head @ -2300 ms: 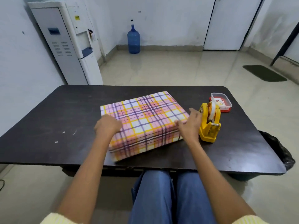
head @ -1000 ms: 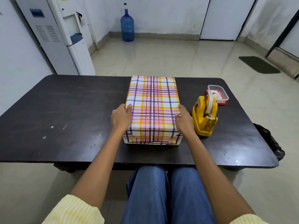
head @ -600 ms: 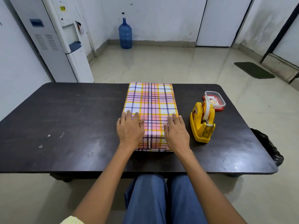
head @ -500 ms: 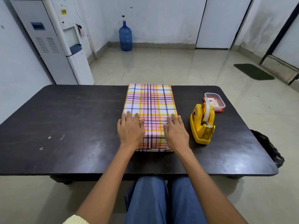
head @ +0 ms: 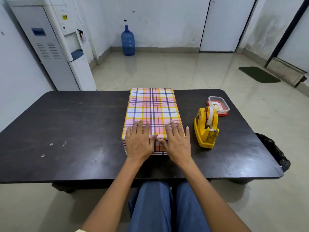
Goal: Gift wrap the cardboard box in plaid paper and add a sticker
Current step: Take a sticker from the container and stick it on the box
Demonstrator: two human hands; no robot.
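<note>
The box [head: 151, 108], fully covered in pink, yellow and purple plaid paper, lies lengthwise on the dark table [head: 75, 128]. My left hand [head: 139, 141] lies flat on its near left top, fingers straight. My right hand [head: 177, 142] lies flat on the near right top, and the two thumbs meet at the near edge. A small clear container with a red lid [head: 218, 105] holding stickers sits at the far right of the table.
A yellow tape dispenser [head: 206, 129] stands just right of the box, close to my right hand. A black bag [head: 274, 153] hangs past the table's right edge. A water dispenser [head: 55, 46] and a blue bottle [head: 127, 41] stand on the floor beyond.
The box was turned from a slant to lie lengthwise. My hands moved from its sides onto its near top and have stayed flat there.
</note>
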